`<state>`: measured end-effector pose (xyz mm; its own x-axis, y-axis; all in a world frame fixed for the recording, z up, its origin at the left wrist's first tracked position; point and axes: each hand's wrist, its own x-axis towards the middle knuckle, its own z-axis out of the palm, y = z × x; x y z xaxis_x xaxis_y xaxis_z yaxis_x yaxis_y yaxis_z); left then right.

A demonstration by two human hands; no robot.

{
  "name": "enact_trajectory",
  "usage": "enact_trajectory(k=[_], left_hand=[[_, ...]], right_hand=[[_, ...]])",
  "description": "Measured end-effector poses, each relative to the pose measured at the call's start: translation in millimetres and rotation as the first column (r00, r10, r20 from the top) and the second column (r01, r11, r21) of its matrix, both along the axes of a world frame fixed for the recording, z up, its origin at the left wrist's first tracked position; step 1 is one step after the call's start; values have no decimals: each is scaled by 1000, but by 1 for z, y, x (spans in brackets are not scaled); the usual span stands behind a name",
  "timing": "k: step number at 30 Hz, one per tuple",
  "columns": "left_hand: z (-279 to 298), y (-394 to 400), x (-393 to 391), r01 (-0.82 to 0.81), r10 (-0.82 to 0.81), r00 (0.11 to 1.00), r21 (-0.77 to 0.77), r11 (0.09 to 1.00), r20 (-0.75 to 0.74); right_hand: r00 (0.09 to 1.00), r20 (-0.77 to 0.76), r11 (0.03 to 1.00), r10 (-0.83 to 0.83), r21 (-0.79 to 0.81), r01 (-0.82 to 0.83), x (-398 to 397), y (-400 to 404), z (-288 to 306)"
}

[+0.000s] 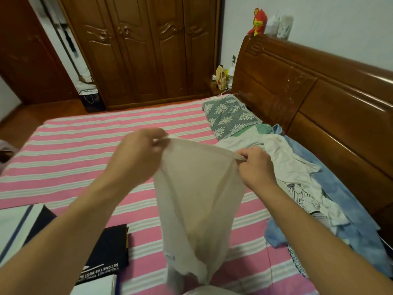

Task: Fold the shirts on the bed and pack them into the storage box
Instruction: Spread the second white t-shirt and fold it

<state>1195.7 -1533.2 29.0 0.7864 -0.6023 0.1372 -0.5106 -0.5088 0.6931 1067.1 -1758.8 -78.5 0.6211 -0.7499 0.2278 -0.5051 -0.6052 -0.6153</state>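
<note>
I hold a thin beige shirt (pixel 197 201) up above the pink-and-white striped bed (pixel 85 150). My left hand (pixel 138 152) pinches its top edge on the left, and my right hand (pixel 255 167) pinches the top edge on the right. The cloth hangs down between my forearms toward the near edge of the bed. A heap of unfolded shirts (pixel 302 188), white, printed and blue, lies along the right side by the headboard. Folded dark and white garments (pixel 106 258) lie at the lower left. No storage box shows.
A floral grey pillow (pixel 229 118) lies at the head of the bed. The wooden headboard (pixel 319 107) runs along the right, with a red toy (pixel 258 22) on top. A brown wardrobe (pixel 144 50) stands beyond the bed, and a small nightstand (pixel 221 81) holds bottles.
</note>
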Motion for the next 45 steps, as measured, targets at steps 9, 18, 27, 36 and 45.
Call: enact_trajectory(k=[9,18,27,36,45], left_hand=[[-7,54,81,-480,445,876,-428,766,-186],[-11,78,107,-562,300,773,-383,733,-559],[33,25,56,-121,47,870,-121,985,-491],[24,18,56,150,-119,979,189,971,-168],[-85,108,97,-447,314,886,455,770,340]], right_hand=[[987,-147,985,-64,-167,39,41,-58,5],[744,-461,875,484,233,-425,43,-57,82],[643,-495,810,584,400,-428,57,74,-33],[833,-44,825,551,180,-536,94,124,44],[977,-8,881,212,-432,-195,78,44,59]])
